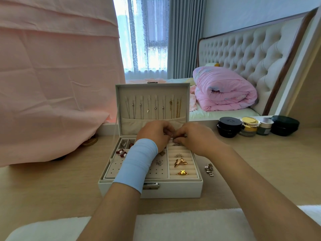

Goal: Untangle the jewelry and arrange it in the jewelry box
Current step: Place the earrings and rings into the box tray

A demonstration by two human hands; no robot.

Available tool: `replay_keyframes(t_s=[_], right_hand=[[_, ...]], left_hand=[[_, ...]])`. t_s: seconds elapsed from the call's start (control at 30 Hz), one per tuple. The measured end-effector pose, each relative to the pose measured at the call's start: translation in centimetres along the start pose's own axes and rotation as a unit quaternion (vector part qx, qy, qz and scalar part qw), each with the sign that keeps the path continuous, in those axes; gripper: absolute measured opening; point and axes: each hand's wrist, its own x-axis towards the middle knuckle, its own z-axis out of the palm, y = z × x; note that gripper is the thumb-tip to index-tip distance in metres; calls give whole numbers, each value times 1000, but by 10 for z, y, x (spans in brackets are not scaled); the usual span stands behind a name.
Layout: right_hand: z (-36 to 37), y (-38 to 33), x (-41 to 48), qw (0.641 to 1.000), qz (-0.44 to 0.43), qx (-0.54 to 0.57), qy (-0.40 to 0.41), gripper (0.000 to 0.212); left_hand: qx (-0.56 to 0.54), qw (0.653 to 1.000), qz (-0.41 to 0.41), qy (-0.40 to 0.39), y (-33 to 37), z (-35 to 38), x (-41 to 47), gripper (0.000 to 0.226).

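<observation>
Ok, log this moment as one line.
left hand: pinches small jewelry piece | right hand: pinches same piece | where: above open jewelry box | piece type: too small to tell

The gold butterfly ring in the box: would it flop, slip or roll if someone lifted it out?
The gold butterfly ring looks like shiny metal, so it is probably stiff and a bit slippery. It is small, so likely light. It sits wedged between padded ring rolls, so it should not roll until pulled free.

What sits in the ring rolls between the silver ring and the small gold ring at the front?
A gold butterfly ring sits between the silver ring and the small gold ring, as the head view shows.
</observation>
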Motion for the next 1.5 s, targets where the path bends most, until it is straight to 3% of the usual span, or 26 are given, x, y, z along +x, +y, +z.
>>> replay_keyframes(t_s=[0.17,0.4,0.63,0.83,1.17,1.37,1.5], right_hand=[[2,-2,2,998,7,-63,24,22],[-8,4,-1,982,40,172,62,7],[-7,0,-6,998,32,41,46,9],[-12,-4,-8,999,15,-41,11,14],[-18,-10,-12,999,24,-22,-17,18],[-33,-27,-15,1000,-26,9,-3,19],[-40,-47,-18,994,-64,43,-75,13]], left_hand=[[3,1000,-6,-9,0,2,0,23],[-79,996,-10,32,-1,1,0,6],[-25,999,-27,-1,1,4,-2,15],[30,999,-11,-28,4,0,-5,7],[77,994,-4,-79,7,-8,-8,19],[11,999,28,-23,14,-34,-19,20],[8,999,28,-43,6,-46,-35,15]])
